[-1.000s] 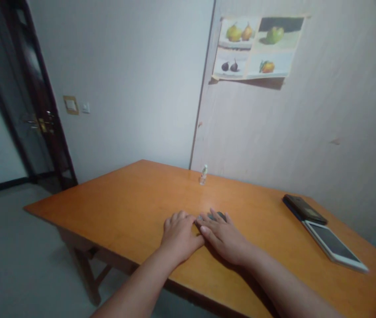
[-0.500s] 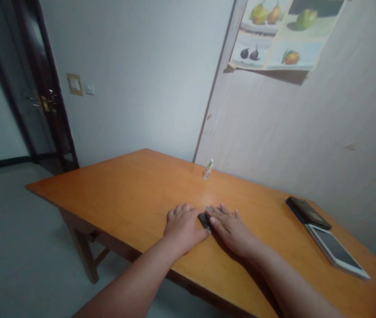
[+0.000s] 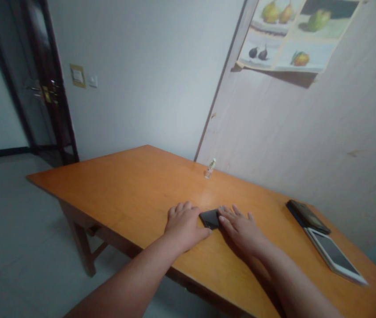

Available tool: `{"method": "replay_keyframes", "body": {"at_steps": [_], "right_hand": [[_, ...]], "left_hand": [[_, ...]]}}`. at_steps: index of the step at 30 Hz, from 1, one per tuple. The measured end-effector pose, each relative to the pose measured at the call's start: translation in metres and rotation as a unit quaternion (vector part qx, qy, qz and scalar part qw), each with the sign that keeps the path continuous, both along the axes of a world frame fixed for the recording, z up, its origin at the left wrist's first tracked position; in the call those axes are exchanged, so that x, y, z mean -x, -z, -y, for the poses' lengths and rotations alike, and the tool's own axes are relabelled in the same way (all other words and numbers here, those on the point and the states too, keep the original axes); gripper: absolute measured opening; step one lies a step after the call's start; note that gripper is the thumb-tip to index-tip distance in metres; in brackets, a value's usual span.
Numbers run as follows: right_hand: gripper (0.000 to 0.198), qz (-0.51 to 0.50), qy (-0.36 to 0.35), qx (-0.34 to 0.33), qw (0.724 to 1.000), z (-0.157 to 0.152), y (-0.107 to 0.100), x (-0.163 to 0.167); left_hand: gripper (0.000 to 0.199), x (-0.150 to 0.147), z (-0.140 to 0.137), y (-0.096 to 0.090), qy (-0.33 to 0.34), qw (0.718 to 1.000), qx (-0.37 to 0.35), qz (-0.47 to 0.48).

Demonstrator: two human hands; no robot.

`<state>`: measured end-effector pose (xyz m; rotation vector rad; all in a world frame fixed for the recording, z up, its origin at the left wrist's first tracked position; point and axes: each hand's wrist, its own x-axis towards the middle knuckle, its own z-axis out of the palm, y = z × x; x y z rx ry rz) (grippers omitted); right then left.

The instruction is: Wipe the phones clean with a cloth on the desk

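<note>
A dark, flat phone-like slab lies on the orange-brown wooden table, partly covered at its right end. My left hand is at its left end, the thumb along the near edge and the index finger by the far left corner, bracketing it. Across the slab's right end rests my right hand, palm down, its fingers stretched out and somewhat spread. What is under those fingers is hidden. Beyond both hands, a small clear bottle with a pale green top stands near the table's back edge.
At the table's right side lie a dark wallet-like case and a white-framed tablet, close together. A wall with a fruit poster rises behind the table. Far left is a dark door.
My right hand has slid to the right across the slab, uncovering more of its dark surface. My left hand has stayed at the left end. The view has shifted slightly.
</note>
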<state>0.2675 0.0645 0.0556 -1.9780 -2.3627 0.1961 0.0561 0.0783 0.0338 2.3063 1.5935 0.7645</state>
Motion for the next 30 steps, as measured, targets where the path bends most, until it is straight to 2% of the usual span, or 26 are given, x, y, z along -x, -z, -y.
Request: {"method": "replay_keyframes", "body": {"at_steps": [1,3,6,8,10,14,16,20,22,27,28,30], "right_hand": [[0.059,0.010,0.019,-0.003,1.000,0.000,-0.001,-0.003],[0.058,0.005,-0.001,0.009,1.000,0.003,-0.005,-0.005],[0.057,-0.039,-0.116,0.057,0.991,0.015,-0.014,0.003],[0.055,-0.055,-0.158,0.084,0.982,0.020,-0.018,0.005],[0.052,-0.044,-0.130,0.079,0.987,0.019,-0.020,0.001],[0.050,0.015,-0.013,0.025,1.000,0.014,-0.019,-0.011],[0.050,0.015,-0.034,0.027,0.999,0.016,-0.021,-0.010],[0.049,-0.031,-0.145,0.074,0.986,0.025,-0.029,-0.003],[0.049,-0.032,-0.135,0.077,0.987,0.024,-0.031,-0.004],[0.046,0.029,-0.012,0.030,0.999,0.014,-0.027,-0.014],[0.046,0.032,-0.012,0.025,0.999,0.014,-0.027,-0.013],[0.046,0.010,-0.064,0.033,0.997,0.018,-0.028,-0.008]], "left_hand": [[0.048,0.000,0.000,0.000,0.002,1.000,-0.001,0.000],[0.047,0.000,0.000,0.000,0.004,1.000,-0.006,0.001],[0.043,-0.001,0.000,0.000,0.003,1.000,-0.010,0.006],[0.042,-0.001,0.000,0.000,0.003,1.000,-0.008,0.006],[0.042,0.000,0.000,0.000,0.003,1.000,-0.010,0.001],[0.045,0.000,0.000,0.000,0.005,1.000,-0.014,-0.007],[0.044,0.000,0.000,0.001,0.003,1.000,-0.016,-0.006],[0.043,0.000,0.000,0.001,0.006,1.000,-0.016,-0.004],[0.044,0.000,0.000,0.000,0.006,1.000,-0.008,-0.008],[0.046,0.000,0.000,-0.003,0.003,1.000,-0.005,-0.029],[0.046,0.000,0.000,-0.003,0.003,1.000,-0.006,-0.030],[0.047,0.000,0.000,-0.002,0.004,1.000,-0.006,-0.029]]}}
